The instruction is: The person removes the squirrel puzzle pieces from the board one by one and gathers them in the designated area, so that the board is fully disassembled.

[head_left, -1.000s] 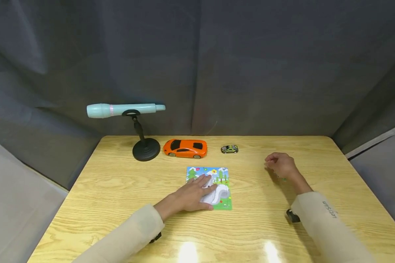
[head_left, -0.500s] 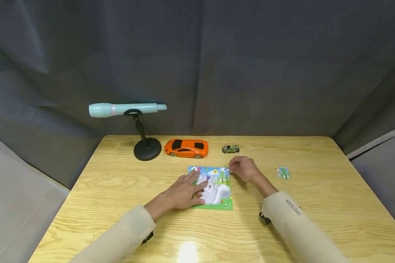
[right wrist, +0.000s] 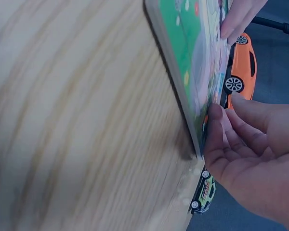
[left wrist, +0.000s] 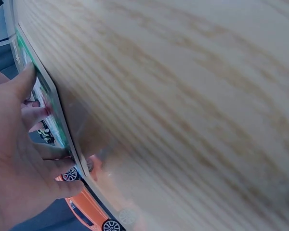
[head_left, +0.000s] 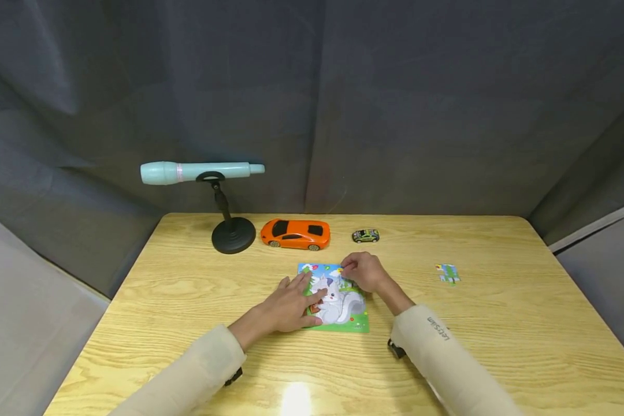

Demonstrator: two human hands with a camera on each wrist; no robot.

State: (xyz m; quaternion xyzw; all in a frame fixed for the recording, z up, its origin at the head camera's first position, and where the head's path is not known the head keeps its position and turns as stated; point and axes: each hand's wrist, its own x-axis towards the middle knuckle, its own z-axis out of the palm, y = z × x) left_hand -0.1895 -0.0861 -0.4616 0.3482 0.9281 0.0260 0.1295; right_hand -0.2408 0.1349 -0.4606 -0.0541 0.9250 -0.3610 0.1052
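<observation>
A square jigsaw puzzle (head_left: 345, 306) with a grey squirrel among trees and flowers lies on the table. Spread over its left side, my left hand (head_left: 291, 303) presses on the picture with fingers fairly straight. My right hand (head_left: 364, 271) is over the puzzle's top right part, thumb and curled index finger pinching a small puzzle piece, largely hidden by the fingertips. In the right wrist view, those fingertips (right wrist: 216, 111) are right at the picture surface. A small interlocked group of loose puzzle pieces (head_left: 449, 274), showing a green tree, lies to the right.
Behind the puzzle stand an orange toy car (head_left: 295, 235) and a smaller patterned toy car (head_left: 365, 236). A light blue microphone (head_left: 203, 172) rests on a black stand (head_left: 233, 234) at the back left. Dark curtains (head_left: 421, 110) rise beyond the table's far edge.
My right hand has moved left from beside the loose pieces to the puzzle's top right part, uncovering those pieces. My left hand has shifted slightly left, showing more of the squirrel.
</observation>
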